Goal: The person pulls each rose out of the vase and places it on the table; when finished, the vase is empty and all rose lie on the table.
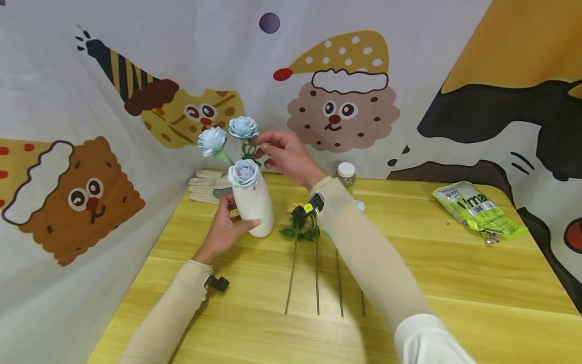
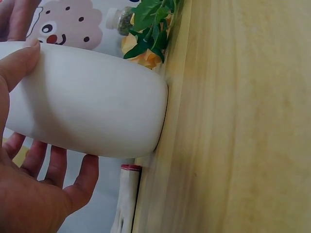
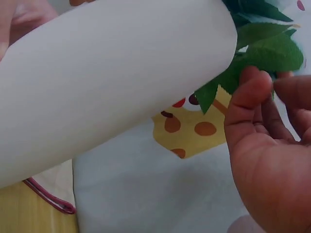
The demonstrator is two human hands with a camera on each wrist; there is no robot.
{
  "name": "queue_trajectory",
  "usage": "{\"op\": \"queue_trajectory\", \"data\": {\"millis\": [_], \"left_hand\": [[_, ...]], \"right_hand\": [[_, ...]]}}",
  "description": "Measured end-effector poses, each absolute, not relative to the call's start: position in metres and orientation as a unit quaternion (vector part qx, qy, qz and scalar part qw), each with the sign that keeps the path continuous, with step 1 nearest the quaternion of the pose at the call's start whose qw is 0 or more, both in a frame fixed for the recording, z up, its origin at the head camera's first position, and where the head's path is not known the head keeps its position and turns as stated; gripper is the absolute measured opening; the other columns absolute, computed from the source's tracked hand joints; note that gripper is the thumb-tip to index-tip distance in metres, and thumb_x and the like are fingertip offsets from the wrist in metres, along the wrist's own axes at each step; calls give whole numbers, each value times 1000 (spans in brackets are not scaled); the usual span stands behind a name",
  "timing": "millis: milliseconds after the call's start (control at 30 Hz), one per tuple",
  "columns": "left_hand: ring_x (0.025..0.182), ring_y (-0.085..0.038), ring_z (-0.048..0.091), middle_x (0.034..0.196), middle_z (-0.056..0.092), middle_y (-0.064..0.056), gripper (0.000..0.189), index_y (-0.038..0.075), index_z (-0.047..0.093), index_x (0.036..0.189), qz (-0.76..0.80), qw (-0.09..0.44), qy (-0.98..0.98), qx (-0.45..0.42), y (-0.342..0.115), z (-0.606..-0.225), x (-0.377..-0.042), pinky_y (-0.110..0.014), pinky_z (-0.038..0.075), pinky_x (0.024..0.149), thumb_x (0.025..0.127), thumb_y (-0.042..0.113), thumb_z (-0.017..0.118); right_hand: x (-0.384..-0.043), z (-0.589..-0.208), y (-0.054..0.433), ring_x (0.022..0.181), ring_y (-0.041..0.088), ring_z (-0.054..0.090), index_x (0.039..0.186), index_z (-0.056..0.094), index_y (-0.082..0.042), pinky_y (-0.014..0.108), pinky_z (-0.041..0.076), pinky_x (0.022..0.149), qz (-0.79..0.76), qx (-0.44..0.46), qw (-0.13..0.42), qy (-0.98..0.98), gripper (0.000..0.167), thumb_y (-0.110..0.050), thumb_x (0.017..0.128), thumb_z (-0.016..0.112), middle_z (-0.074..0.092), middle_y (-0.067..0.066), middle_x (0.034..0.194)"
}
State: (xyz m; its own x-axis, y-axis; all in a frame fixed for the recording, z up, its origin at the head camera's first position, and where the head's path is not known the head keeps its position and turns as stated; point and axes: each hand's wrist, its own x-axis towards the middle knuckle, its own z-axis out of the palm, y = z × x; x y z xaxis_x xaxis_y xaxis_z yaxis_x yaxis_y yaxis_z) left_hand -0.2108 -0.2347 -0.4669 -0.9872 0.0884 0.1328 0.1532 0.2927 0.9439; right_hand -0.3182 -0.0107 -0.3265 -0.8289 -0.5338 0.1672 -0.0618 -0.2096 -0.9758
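Step in hand, by the look of it: arranging pale blue artificial roses (image 1: pixel 243 127) in the smooth white ceramic vase (image 1: pixel 254 205) at the wooden table's (image 1: pixel 454 283) back left. Left hand (image 1: pixel 223 227) wraps the vase; right hand (image 1: pixel 284 154) pinches green leaves (image 3: pixel 272 53). Next likely needs a gentle stem adjustment. Only the head view shows spare stems (image 1: pixel 317 273) lying flat.

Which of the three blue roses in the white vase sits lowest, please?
The front rose, right at the rim of the white vase; the other two, the left rose and the back rose, stand higher on visible stems.
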Motion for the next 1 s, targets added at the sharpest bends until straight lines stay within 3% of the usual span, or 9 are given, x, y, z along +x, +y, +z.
{"op": "queue_trajectory", "data": {"millis": [100, 267, 500, 700, 900, 1000], "left_hand": [[133, -32, 47, 148, 44, -15, 88, 9, 32, 152, -588, 29, -805, -75, -235, -467, -211, -57, 48, 112, 86, 19, 90], [134, -33, 47, 149, 44, -16, 89, 8, 32, 152, -585, 26, -807, -72, -235, -467, -210, -58, 48, 113, 86, 20, 90], [134, -33, 47, 149, 44, -16, 88, 8, 32, 151, -584, 28, -809, -69, -234, -467, -209, -58, 47, 112, 86, 21, 90], [135, -33, 47, 149, 43, -16, 89, 8, 31, 152, -581, 29, -810, -70, -234, -467, -210, -60, 47, 112, 87, 21, 90], [136, -33, 47, 149, 44, -16, 88, 8, 31, 152, -579, 27, -812, -67, -233, -466, -209, -59, 47, 113, 87, 22, 89], [136, -33, 47, 149, 44, -17, 88, 8, 31, 151, -581, 27, -810, -68, -233, -466, -209, -59, 47, 113, 87, 21, 89]], "right_hand": [[-318, -325, -15, 96, 32, 64, 119, 69, -8, 29, 50, 66, -713, -260, 132, 638, 17, -10, 110, 54, 70, 9, 116], [-317, -322, -23, 85, 24, 63, 121, 70, -10, 30, 50, 65, -665, -257, 103, 693, 17, -15, 109, 60, 73, 6, 110], [-317, -319, -30, 105, 21, 67, 125, 72, -11, 29, 59, 84, -608, -265, 118, 739, 20, -15, 107, 64, 73, 4, 122], [-315, -317, -30, 109, 22, 69, 126, 71, -8, 28, 58, 91, -586, -296, 133, 743, 22, -10, 105, 65, 71, 7, 124], [-314, -321, -31, 116, 22, 67, 135, 67, -3, 33, 56, 104, -589, -290, 113, 745, 30, -6, 106, 62, 71, 12, 129], [-314, -321, -31, 116, 22, 68, 131, 69, -5, 34, 56, 105, -598, -283, 102, 743, 26, -5, 106, 61, 72, 10, 129]]}}
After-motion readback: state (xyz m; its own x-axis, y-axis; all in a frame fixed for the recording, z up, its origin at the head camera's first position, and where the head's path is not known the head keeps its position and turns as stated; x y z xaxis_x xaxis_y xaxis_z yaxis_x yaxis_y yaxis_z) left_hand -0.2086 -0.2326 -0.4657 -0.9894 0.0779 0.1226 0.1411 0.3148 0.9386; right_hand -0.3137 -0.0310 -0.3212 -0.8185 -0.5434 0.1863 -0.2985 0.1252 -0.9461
